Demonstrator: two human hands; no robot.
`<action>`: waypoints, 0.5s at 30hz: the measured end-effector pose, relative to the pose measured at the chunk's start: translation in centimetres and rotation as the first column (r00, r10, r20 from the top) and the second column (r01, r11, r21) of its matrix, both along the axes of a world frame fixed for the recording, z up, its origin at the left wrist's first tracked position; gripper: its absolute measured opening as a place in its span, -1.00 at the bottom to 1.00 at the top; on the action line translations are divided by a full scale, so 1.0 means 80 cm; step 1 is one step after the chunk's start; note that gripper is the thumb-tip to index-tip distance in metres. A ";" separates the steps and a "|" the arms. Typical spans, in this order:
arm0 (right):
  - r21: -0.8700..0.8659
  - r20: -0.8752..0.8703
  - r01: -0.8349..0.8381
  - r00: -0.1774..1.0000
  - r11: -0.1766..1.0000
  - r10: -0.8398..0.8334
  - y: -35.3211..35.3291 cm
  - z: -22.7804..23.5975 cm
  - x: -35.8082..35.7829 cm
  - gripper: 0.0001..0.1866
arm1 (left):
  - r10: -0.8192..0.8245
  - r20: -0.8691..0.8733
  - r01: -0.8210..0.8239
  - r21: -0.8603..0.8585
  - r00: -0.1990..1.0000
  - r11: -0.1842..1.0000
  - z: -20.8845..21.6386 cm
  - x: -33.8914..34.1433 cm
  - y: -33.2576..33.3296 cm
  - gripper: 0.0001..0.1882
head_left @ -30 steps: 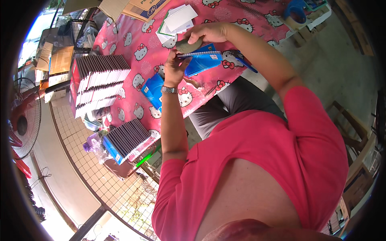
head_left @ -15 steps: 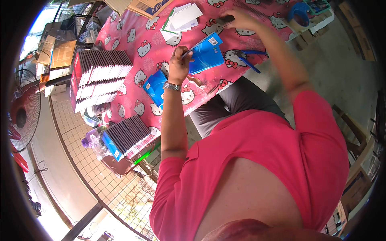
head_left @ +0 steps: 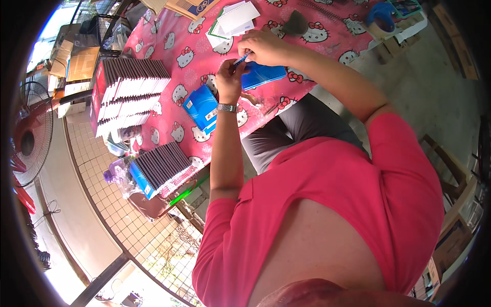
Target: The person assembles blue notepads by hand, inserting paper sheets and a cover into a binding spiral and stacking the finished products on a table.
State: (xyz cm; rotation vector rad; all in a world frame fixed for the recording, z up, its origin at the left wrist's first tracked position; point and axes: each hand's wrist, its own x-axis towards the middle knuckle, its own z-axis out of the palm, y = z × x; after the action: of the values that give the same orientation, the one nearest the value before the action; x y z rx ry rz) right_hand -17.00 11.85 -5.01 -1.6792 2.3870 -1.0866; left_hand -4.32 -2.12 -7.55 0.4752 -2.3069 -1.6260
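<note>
My left hand [head_left: 230, 78], with a metal watch on its wrist, is closed on the bound edge of a blue spiral notebook [head_left: 242, 60]. My right hand [head_left: 262, 47] pinches the upper end of that same edge. A blue cover [head_left: 263, 77] lies just right of the left hand; whether it belongs to the held notebook I cannot tell. More blue notebooks [head_left: 203, 107] lie left of my left wrist. Beyond the right hand, a dark, rounded block [head_left: 295, 23] rests on the pink patterned tablecloth [head_left: 174, 71].
Tall stacks of spiral-bound books [head_left: 128, 94] stand at the table's left. Below them sits a row of blue notebooks [head_left: 162, 166]. White cards [head_left: 238, 19] and a cardboard box [head_left: 192, 7] lie at the back; a blue tape roll [head_left: 381, 17] is far right. A fan [head_left: 30, 135] stands at left.
My right hand has let go of the dark block and come left and nearer to the notebook's bound edge. My left hand has shifted slightly right, still gripping it.
</note>
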 end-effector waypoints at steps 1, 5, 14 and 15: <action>-0.002 -0.061 0.008 0.998 1.000 -0.008 -0.002 -0.006 0.003 -0.90 | 0.018 -0.002 -0.018 0.030 1.000 0.999 0.001 0.002 0.002 -0.82; 0.222 -0.233 0.037 0.972 0.974 0.016 -0.006 -0.005 0.004 -0.86 | 0.071 -0.086 -0.077 -0.066 0.994 0.995 -0.013 0.007 0.004 -0.86; 0.505 -0.251 -0.042 0.948 0.862 0.193 -0.012 0.033 0.004 -0.65 | 0.093 -0.255 -0.109 -0.050 0.963 0.993 -0.028 0.011 0.020 -0.71; 0.293 -0.248 -0.001 0.966 0.956 0.077 -0.005 0.039 0.009 -0.66 | 0.107 -0.211 -0.119 -0.043 0.972 0.992 -0.032 0.022 0.018 -0.71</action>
State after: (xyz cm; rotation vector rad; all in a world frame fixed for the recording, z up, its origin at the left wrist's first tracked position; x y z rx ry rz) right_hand -16.32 11.48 -1.93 -1.8439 2.4924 -0.5011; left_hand -2.59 -0.70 -10.10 0.3955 -2.1248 -1.4788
